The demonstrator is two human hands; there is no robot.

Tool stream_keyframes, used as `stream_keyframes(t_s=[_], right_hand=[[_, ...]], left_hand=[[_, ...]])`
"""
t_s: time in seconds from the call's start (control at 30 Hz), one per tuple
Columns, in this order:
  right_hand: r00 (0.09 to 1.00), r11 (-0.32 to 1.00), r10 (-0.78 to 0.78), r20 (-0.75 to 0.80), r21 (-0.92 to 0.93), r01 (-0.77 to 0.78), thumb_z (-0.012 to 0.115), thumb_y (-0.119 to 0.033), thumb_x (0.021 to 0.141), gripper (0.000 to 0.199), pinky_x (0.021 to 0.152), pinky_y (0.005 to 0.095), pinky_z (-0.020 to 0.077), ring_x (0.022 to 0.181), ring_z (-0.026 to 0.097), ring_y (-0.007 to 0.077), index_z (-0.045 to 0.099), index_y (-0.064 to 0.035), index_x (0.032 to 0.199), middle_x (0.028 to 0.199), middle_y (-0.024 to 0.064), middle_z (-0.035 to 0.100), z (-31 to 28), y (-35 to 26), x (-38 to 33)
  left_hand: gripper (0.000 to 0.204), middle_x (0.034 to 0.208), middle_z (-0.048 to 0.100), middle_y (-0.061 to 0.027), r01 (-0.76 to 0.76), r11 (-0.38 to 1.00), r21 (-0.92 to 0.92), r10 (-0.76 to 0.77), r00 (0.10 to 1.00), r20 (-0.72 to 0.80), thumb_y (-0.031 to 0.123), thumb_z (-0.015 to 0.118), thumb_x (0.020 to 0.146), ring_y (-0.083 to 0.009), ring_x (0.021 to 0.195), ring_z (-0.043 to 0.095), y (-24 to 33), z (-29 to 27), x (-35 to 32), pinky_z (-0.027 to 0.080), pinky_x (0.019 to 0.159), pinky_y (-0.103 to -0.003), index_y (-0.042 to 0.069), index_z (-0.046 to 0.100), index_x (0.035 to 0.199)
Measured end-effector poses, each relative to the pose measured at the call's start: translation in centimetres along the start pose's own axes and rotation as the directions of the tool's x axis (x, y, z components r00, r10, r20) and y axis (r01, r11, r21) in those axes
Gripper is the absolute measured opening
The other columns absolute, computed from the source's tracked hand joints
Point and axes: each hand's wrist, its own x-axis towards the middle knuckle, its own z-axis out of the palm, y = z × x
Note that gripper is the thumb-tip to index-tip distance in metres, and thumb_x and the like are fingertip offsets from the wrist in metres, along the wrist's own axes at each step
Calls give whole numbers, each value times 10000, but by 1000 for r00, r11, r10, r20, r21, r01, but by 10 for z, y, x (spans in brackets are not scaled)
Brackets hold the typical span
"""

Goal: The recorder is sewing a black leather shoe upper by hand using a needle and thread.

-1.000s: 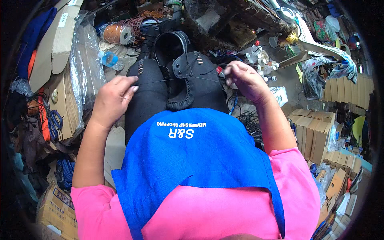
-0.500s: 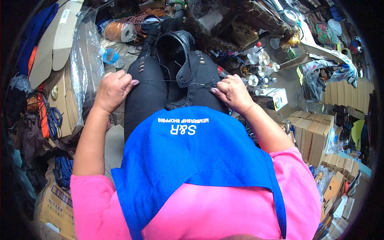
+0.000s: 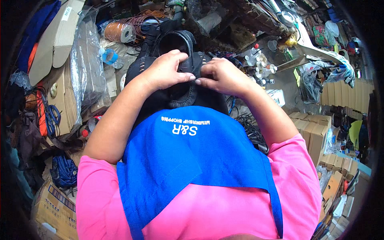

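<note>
A black shoe [image 3: 190, 44] with a wide opening lies lengthwise over my lap, between my black-trousered thighs. My left hand [image 3: 170, 72] reaches across the shoe's opening, with fingers bent over its upper and the thumb pointing right. Close beside it, my right hand [image 3: 224, 76] is closed, its fingers curled and thumb tip at the shoe's right side. The two thumb tips nearly meet. Whatever the right fingers pinch is too small to see, and no thread can be made out now. Both palms are hidden.
Cardboard [image 3: 66, 96] and clear plastic sheeting [image 3: 90, 60] stand at the left. An orange spool [image 3: 119, 31] and a blue-labelled bottle [image 3: 112, 58] lie beyond. Small bottles [image 3: 262, 66] cluster at far right, with boxes [image 3: 310, 128] nearer. My blue apron [image 3: 192, 156] covers my front.
Both hands have come inward from either side to meet over the shoe. The dark thread stretched between them earlier is no longer visible.
</note>
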Motion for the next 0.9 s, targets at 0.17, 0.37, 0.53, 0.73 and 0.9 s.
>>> stream_keyframes(t_s=[0.17,0.37,0.53,0.73,0.9], right_hand=[[991,993,0,133,115,-15,607,-199,798,195,674,435,464,740,588,370,620,-4,807,763,202,589,2,0,-3],[945,859,263,193,399,-321,643,-171,825,228,660,355,417,709,512,207,532,18,763,717,94,498,-29,-9,-43],[970,918,229,-81,349,-187,664,-73,795,234,673,319,485,752,598,214,678,-98,1027,817,84,569,-17,-8,-40],[986,957,143,-87,268,-115,645,-62,795,241,685,345,496,782,616,270,682,-108,1028,855,121,594,-3,-12,-23],[990,983,99,-101,162,-82,652,-66,752,279,698,369,506,788,615,295,685,-120,1024,856,133,601,3,-7,-20]], left_hand=[[385,880,520,-146,-124,992,14,123,991,54,247,739,740,-258,840,545,-10,9,-1,450,758,-348,-14,579,974],[421,888,521,-151,-76,995,68,76,997,-4,240,767,705,-276,861,543,-11,6,-5,441,777,-355,-5,572,986],[604,1053,569,-130,-84,994,64,101,936,-337,228,822,593,-302,1058,554,6,2,-28,433,915,-377,50,556,1106],[412,1013,573,-138,-20,992,124,46,977,-210,117,750,667,-311,963,588,4,2,-59,471,838,-361,22,581,1030],[334,1007,562,-145,-20,994,105,42,977,-207,37,633,731,-314,958,586,6,3,-61,472,822,-364,3,563,1055]])
